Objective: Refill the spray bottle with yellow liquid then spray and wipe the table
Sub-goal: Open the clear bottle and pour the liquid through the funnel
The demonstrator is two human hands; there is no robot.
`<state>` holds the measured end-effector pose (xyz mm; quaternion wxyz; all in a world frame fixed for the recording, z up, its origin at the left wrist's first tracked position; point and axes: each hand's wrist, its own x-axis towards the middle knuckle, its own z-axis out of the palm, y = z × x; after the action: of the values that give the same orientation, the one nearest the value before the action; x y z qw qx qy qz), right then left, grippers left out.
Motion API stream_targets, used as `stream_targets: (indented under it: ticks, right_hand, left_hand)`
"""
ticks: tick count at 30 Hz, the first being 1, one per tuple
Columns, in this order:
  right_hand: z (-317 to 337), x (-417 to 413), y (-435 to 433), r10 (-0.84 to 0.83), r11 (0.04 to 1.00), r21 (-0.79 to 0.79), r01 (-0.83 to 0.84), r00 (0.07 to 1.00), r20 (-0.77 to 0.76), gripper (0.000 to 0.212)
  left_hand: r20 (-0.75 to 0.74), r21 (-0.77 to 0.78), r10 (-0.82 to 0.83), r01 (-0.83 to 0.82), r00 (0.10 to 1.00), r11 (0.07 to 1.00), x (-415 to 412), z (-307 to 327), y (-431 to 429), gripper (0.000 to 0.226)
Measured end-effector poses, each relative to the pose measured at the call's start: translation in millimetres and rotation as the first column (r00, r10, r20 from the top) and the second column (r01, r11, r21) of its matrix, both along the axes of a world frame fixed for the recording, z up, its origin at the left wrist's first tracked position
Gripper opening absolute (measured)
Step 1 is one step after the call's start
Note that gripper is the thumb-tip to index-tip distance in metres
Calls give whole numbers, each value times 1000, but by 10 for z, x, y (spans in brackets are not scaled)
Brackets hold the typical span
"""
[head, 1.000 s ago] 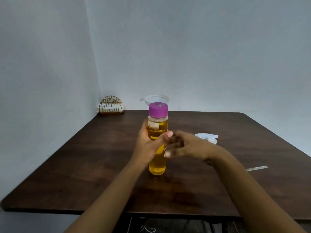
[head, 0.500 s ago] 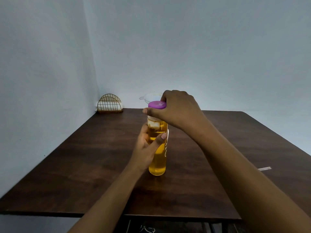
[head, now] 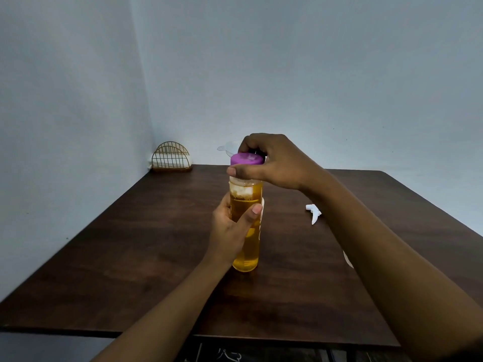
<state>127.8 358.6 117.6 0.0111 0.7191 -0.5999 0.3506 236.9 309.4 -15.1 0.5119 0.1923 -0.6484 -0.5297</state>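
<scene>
A: Nearest the lens, your left hand (head: 230, 231) wraps the middle of the bottle of yellow liquid (head: 247, 257), thumb across its front. It steadies the bottle where it stands, about centre on the dark table (head: 117, 257).

B: The bottle is upright: long axis vertical, base on the wood, purple cap (head: 247, 159) pointing at the ceiling. Your right hand (head: 277, 163) curls over that cap, thumb at the front edge and fingers behind. It looks like a twisting grip.

A: So you're early on. The cap is on, the bottle reads nearly full, and nothing looks poured.

B: A pale scrap shows beside your right forearm; I can't tell what it is. Beyond it a white spray head (head: 313, 212) lies on the table, attached to no bottle.

A: Farther back, a clear funnel (head: 230, 147) peeks out behind your right hand, and a wire rack (head: 171, 156) sits in the corner. What's left, I'd judge: uncap, fill, refit the spray head, spray, wipe.
</scene>
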Motion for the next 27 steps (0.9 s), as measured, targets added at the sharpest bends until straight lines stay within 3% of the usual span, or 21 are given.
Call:
stream_targets:
  ticks: [11, 15, 20, 22, 24, 27]
  right_hand:
    - [23, -35, -10, 66, 998, 1, -66, 998, -19, 28]
    - [44, -61, 19, 203, 973, 104, -207, 978, 51, 26]
    - [337, -39, 163, 298, 920, 323, -221, 931, -212, 43]
    - [444, 13, 260, 219, 949, 275, -154, 950, -222, 49]
    - [494, 82, 329, 17, 997, 73, -3, 980, -198, 44]
    - [483, 203, 318, -336, 942, -110, 318, 868, -366, 49]
  left_hand:
    - [18, 12, -5, 5, 1000, 1000, 10, -16, -36, 68]
    - [25, 25, -33, 33, 999, 999, 33, -47, -36, 69]
    - [40, 32, -17, 16, 999, 999, 41, -68, 21, 72]
    - [53, 36, -31, 29, 998, 999, 56, -61, 24, 78]
    - [81, 32, -42, 40, 996, 999, 69, -40, 25, 83]
    - [91, 40, -69, 66, 993, 997, 112, 4, 40, 81]
